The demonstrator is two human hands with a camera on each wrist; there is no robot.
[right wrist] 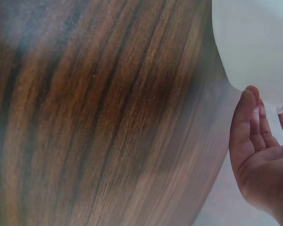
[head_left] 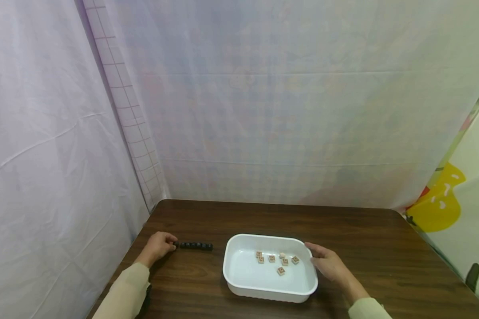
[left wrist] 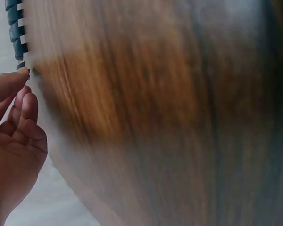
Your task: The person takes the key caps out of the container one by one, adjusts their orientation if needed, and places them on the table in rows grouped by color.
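Note:
In the head view my left hand (head_left: 159, 246) is at the left end of a straight row of small black blocks (head_left: 196, 246). Thumb and forefinger pinch the end black block (left wrist: 21, 66), a little apart from the others; the remaining fingers curl loosely. A white rectangular tray (head_left: 233, 283) stands right of the row. Inside it lie several small pale square pieces with brown-marked tops (head_left: 272, 258), mostly toward the right. My right hand (head_left: 330, 265) touches the tray's right end, its fingers nearly straight against the outer wall (right wrist: 257, 47) and the thumb close to the rim.
Everything stands on a dark wood-grain table (head_left: 383, 257) with rounded far corners. Pale curtains (head_left: 283, 110) hang behind it and along the left side. A cloth with a yellow print (head_left: 443, 199) hangs at the right, near a dark rounded object (head_left: 472, 277) by the table edge.

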